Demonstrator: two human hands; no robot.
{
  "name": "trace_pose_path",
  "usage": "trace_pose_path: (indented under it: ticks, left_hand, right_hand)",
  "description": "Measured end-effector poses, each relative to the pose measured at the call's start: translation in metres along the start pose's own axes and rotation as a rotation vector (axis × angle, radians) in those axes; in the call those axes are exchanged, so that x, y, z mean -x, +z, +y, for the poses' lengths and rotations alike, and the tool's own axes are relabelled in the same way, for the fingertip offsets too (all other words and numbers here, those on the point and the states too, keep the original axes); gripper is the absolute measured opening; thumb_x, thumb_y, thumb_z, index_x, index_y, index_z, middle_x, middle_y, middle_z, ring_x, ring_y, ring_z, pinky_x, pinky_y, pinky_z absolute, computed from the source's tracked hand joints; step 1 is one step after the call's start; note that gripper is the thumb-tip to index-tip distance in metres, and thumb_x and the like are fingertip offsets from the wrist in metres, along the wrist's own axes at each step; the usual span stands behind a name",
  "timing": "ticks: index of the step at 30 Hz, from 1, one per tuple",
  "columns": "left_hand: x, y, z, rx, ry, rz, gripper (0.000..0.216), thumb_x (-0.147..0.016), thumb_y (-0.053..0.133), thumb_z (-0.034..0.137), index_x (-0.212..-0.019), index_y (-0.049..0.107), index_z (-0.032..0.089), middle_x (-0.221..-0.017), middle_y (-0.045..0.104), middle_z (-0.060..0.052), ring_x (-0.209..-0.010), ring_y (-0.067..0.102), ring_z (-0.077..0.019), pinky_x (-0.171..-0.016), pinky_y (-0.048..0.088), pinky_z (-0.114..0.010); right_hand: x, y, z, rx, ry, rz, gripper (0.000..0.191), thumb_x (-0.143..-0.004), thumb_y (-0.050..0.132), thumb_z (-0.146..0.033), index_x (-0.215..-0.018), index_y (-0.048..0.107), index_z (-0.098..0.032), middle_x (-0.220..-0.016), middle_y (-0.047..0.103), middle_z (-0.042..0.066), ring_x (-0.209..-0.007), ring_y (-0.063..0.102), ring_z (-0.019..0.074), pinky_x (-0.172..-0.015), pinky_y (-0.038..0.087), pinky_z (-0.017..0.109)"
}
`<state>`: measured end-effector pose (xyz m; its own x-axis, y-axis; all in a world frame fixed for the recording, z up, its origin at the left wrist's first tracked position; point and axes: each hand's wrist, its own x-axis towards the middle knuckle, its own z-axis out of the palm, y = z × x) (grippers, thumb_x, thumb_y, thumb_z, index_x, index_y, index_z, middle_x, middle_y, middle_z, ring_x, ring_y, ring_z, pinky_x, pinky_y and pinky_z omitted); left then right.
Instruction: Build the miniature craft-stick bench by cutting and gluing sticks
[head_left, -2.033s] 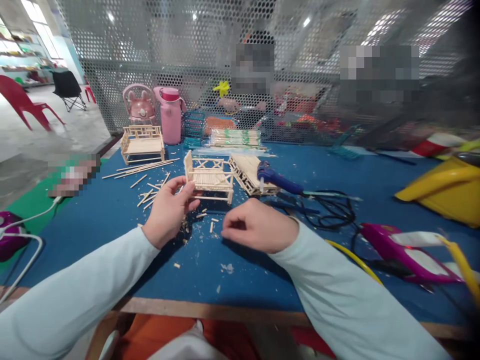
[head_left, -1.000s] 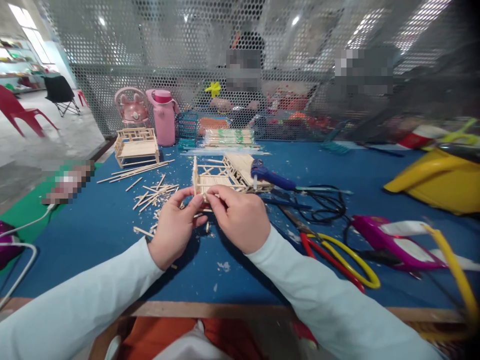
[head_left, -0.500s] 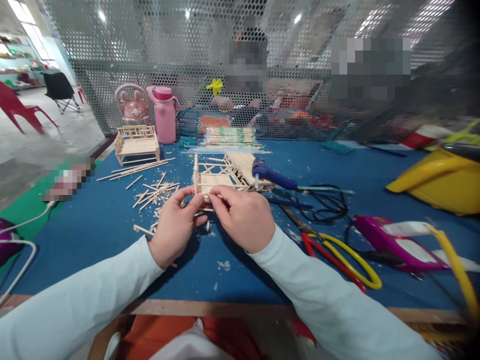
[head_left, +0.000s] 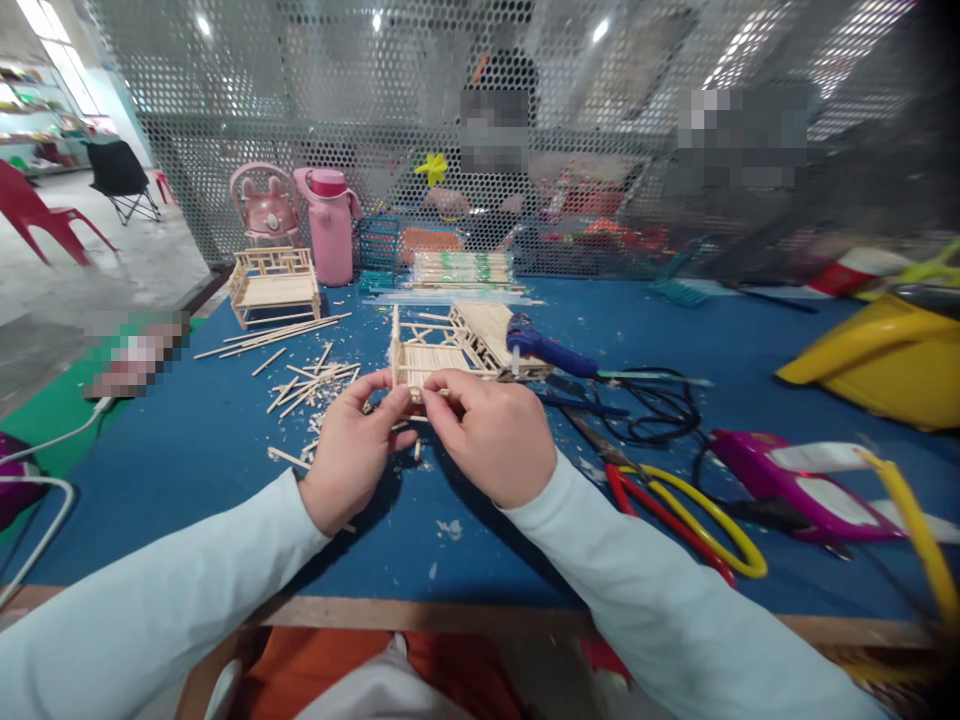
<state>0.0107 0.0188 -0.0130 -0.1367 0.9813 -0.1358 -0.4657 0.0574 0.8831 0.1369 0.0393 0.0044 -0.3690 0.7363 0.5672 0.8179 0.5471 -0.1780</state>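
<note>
A small bench model [head_left: 420, 355] made of thin wooden sticks stands on the blue table mat [head_left: 225, 440] in front of me. My left hand [head_left: 352, 450] pinches its near front edge from the left. My right hand [head_left: 491, 435] pinches the same front edge from the right, fingertips almost meeting the left ones. A second stick model [head_left: 495, 340] leans just behind it. Loose sticks and offcuts [head_left: 307, 385] lie scattered to the left of my hands.
A blue glue gun [head_left: 547, 352] with black cable lies right of the models. Red-and-yellow scissors [head_left: 690, 520], a magenta tool [head_left: 780, 485] and a yellow object [head_left: 885, 365] sit at the right. A finished bench [head_left: 274, 285], pink bottle [head_left: 330, 225] and mesh screen stand behind.
My right hand came up from the mat to the bench's front edge and my left hand shifted to pinch beside it. Over the last half second both hands barely moved.
</note>
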Motion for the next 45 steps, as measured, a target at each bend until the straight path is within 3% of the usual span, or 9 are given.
trace_pose_path:
  ticks: [16, 22, 34, 45]
  left_hand:
    - [0.0001, -0.0006, 0.0002, -0.071, 0.022, -0.041, 0.024, -0.067, 0.071, 0.029, -0.083, 0.059, 0.017, -0.082, 0.066, 0.0, -0.069, 0.064, -0.0101, -0.05, 0.052, -0.015]
    - [-0.001, -0.0018, 0.0001, -0.096, 0.023, 0.002, 0.022, -0.069, 0.067, 0.031, -0.086, 0.059, 0.018, -0.079, 0.065, 0.001, -0.064, 0.062, -0.0095, -0.051, 0.053, -0.019]
    - [-0.0014, -0.0056, 0.0042, -0.273, 0.057, -0.057, 0.032, -0.066, 0.071, 0.034, -0.091, 0.061, 0.017, -0.088, 0.067, -0.003, -0.073, 0.062, -0.0131, -0.056, 0.052, -0.021]
    - [-0.0095, -0.0069, 0.0022, -0.224, 0.073, -0.092, 0.038, -0.061, 0.076, 0.037, -0.09, 0.066, 0.015, -0.09, 0.068, -0.004, -0.067, 0.061, -0.0111, -0.056, 0.052, -0.022]
  right_hand:
    - [-0.0007, 0.0025, 0.0018, 0.015, 0.015, 0.011, 0.021, -0.086, 0.049, -0.028, -0.082, 0.068, -0.02, -0.065, 0.071, 0.001, -0.059, 0.064, 0.0152, -0.055, 0.032, 0.025]
    - [-0.0008, 0.0032, 0.0026, -0.002, 0.012, 0.011, 0.021, -0.086, 0.049, -0.028, -0.082, 0.068, -0.02, -0.065, 0.071, 0.002, -0.058, 0.064, 0.0153, -0.056, 0.033, 0.025]
    - [-0.0001, 0.0046, 0.0045, -0.027, 0.031, 0.03, 0.02, -0.085, 0.051, -0.028, -0.082, 0.069, -0.02, -0.067, 0.072, 0.002, -0.059, 0.064, 0.0153, -0.056, 0.034, 0.025]
    - [-0.0016, 0.0079, 0.0048, -0.04, 0.044, -0.005, 0.021, -0.085, 0.049, -0.029, -0.085, 0.069, -0.021, -0.067, 0.071, 0.001, -0.059, 0.062, 0.0148, -0.057, 0.033, 0.025]
